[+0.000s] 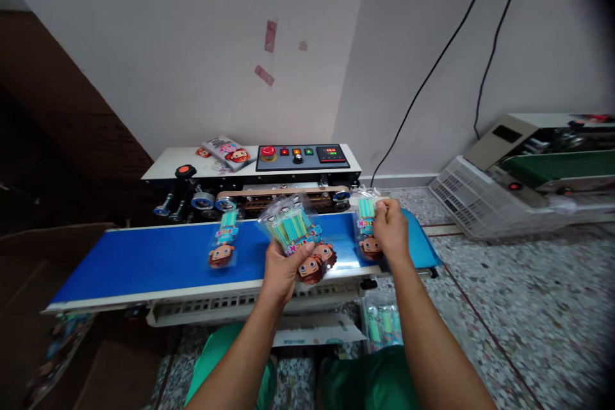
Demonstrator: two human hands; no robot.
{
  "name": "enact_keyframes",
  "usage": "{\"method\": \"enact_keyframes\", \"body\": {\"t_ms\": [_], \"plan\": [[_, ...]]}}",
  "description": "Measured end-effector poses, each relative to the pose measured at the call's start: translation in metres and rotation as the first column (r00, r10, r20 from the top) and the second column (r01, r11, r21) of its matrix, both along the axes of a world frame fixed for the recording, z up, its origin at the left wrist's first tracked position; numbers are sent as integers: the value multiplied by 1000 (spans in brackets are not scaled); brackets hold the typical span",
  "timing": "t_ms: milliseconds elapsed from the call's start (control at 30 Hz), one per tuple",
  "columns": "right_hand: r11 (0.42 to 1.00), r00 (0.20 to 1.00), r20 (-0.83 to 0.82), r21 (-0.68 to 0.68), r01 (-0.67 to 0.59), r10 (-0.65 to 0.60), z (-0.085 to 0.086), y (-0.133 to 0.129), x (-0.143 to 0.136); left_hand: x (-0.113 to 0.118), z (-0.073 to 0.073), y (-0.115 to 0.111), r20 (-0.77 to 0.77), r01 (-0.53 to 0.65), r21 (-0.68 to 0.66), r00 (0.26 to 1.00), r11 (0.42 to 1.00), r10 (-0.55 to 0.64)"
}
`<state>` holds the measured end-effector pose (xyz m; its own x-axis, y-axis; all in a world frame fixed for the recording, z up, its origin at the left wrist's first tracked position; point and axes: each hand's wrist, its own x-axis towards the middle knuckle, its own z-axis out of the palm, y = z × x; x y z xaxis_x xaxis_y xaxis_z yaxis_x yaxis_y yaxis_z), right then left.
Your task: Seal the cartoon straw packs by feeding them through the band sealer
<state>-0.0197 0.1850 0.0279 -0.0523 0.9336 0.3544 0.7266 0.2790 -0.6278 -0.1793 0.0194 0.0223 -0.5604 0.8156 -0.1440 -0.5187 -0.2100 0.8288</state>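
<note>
My left hand (282, 269) is closed round a fanned stack of clear candy packets (293, 227), with green sticks inside and cartoon faces at the lower end. It is over the middle of the blue conveyor belt (144, 256). My right hand (391, 227) pinches the edge of a single candy packet (366, 221) at the belt's right end. That packet stands with its top near the band of the sealing machine (283, 192). Another candy packet (224, 240) lies on the belt to the left, apart from both hands.
The control panel (302, 157) has a red stop button and lit display. Stacked printed packs (228, 152) rest on the machine top. A carton (96, 359) stands lower left, and more packets (384, 323) lie below. A white crate (480, 205) and second machine (552, 154) are right.
</note>
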Motion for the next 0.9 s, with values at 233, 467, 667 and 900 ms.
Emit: {"method": "enact_keyframes", "body": {"t_ms": [233,467,667,900], "plan": [[989,948,319,-130,66,-21,-11,13,-7,3,5,0,-9,31,-7,999,999,-31],[973,973,-7,-19,-232,232,-1,-8,-38,4,5,-1,-23,22,-44,999,999,-23],[688,621,-539,-102,-719,569,32,-57,-52,2,6,-1,-81,34,-32,996,999,-37],[813,567,-747,-63,-580,347,22,-56,-58,0,5,-3,-72,50,-21,996,999,-51]]}}
